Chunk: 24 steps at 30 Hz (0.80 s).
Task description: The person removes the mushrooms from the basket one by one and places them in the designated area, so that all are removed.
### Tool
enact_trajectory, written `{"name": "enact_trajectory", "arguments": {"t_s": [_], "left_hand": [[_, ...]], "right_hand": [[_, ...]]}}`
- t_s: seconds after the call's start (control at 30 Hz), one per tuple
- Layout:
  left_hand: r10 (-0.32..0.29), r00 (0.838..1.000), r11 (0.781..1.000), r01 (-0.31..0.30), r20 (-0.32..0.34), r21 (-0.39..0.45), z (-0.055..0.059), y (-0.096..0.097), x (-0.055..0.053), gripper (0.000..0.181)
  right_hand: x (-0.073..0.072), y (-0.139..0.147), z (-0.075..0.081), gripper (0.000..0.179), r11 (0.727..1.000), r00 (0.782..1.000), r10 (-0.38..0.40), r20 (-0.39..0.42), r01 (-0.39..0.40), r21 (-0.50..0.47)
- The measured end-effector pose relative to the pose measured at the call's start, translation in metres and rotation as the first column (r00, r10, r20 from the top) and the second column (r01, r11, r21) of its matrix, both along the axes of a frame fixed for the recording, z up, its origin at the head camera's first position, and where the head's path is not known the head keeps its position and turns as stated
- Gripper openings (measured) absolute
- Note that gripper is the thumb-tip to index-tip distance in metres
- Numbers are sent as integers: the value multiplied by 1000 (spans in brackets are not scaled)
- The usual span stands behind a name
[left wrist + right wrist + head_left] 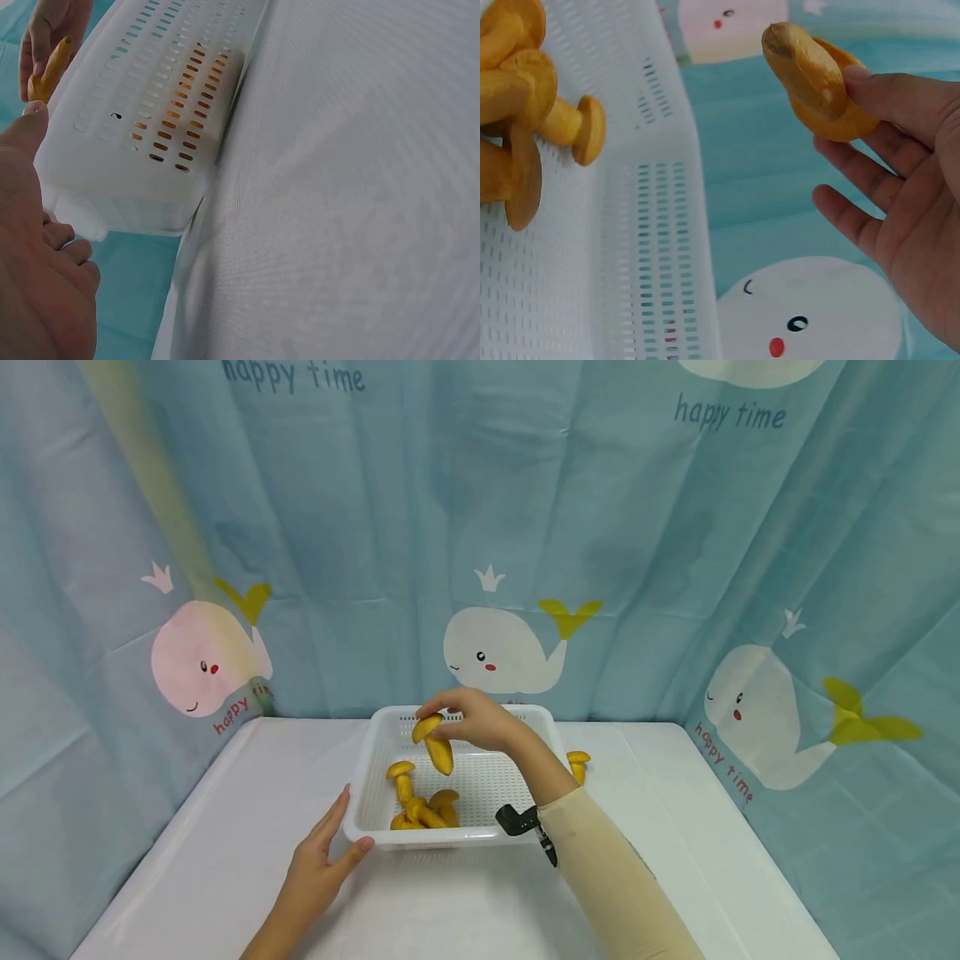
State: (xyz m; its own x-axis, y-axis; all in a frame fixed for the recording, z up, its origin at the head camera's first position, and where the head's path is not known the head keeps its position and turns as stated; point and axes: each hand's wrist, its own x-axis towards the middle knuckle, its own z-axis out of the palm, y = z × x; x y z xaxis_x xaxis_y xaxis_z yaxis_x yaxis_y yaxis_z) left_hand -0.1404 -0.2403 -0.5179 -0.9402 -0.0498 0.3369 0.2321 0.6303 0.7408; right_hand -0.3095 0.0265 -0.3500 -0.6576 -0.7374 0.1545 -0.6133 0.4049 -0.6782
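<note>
My right hand (480, 720) pinches a yellow mushroom (441, 757) by its cap, between thumb and fingers, above the white plastic basket (480, 838). Its stem points down in the head view. In the right wrist view the thumb lies on the held mushroom (810, 71) while the lower fingers spread free. Several yellow mushrooms (403, 783) lie piled in the basket's front left part. At that same corner, my left hand (309, 870) rests with its thumb against the front rim and its fingers extended along the left side. The left wrist view shows the basket's slotted wall (142, 90) beside the hand.
Another yellow mushroom (578, 765) is on the white table (660, 827), just right of the basket and partly hidden by the right forearm. A blue curtain (360, 527) with whale prints hangs behind and along both sides. A black device (525, 822) is strapped to the right wrist.
</note>
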Motion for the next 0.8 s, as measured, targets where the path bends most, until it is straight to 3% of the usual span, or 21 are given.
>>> {"name": "enact_trajectory", "arguments": {"t_s": [0.37,0.8], "left_hand": [[-10,1000,1000,10,-17,18,-1,1,0,85],[-10,999,1000,11,-35,23,1,3,0,85]], "right_hand": [[35,36,-4,31,985,997,-59,-48,50,-165],[67,76,-27,32,947,986,-121,-118,79,-311]]}}
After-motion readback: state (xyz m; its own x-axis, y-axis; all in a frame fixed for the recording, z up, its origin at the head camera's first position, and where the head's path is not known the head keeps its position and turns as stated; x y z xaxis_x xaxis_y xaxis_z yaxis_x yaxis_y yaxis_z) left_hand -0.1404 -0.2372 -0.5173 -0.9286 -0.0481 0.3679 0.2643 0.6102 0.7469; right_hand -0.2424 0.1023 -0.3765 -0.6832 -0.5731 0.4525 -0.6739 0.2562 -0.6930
